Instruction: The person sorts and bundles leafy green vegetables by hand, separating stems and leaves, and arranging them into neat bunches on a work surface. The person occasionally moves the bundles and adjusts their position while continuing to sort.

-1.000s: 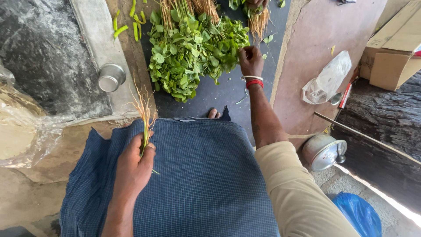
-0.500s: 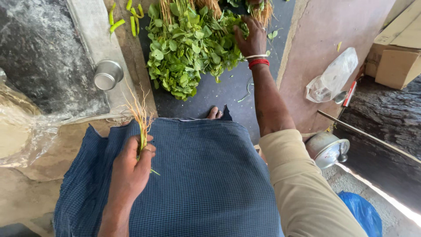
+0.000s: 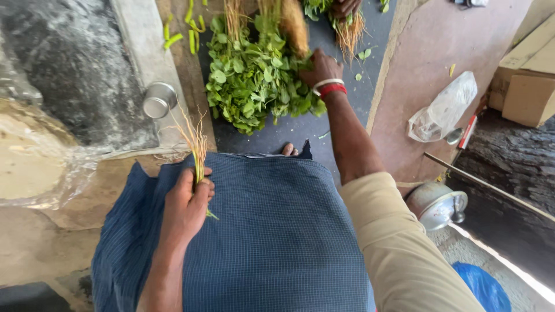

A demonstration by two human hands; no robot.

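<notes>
While the left hand [image 3: 186, 207] pinches a thin bunch of pale rooted stems [image 3: 196, 147] over the blue checked lap cloth [image 3: 277, 231], the right hand [image 3: 321, 68] closes on the leafy green heap [image 3: 254, 86] filling the dark floor strip [image 3: 300, 130] between stone edges.

Your count: two hands of yours, left hand [image 3: 186, 203] and right hand [image 3: 319, 67]; one other person's hand [image 3: 345, 7]; one steel cup [image 3: 159, 99]; two cardboard boxes [image 3: 529, 92]; one clear plastic bag [image 3: 443, 108]; one steel pot [image 3: 436, 205].
</notes>
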